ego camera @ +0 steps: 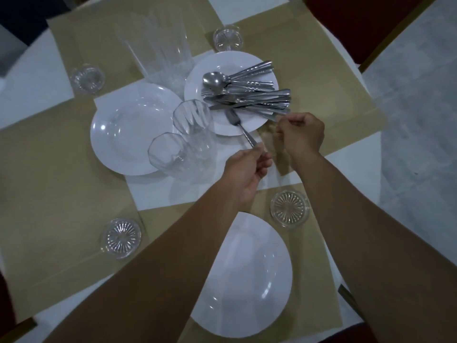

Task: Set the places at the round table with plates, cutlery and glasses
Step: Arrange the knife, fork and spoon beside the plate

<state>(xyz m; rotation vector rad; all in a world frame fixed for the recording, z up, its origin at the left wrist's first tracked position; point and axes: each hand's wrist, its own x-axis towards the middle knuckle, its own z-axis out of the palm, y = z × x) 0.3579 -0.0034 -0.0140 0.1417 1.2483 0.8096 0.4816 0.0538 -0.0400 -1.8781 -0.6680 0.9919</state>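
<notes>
Near the table's [37, 78] centre, two tumblers [191, 120] stand just beside the left rim of the plate [247, 60] heaped with cutlery [252, 95]. Tall glasses [160, 50] wall its far-left side. Its right side, over bare placemat [326, 95] toward the table's right edge, is open.

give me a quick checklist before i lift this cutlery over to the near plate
1. Left hand grips one piece by its handle end: ok.
2. Right hand pinches a handle from the cutlery pile: ok; whether it holds only one, cannot tell.
3. Near plate sits on its mat: ok.
4. Tall glasses stand close by the left hand and may get knocked: not ok.
5. Coaster beside the near plate bears a glass: not ok.
</notes>
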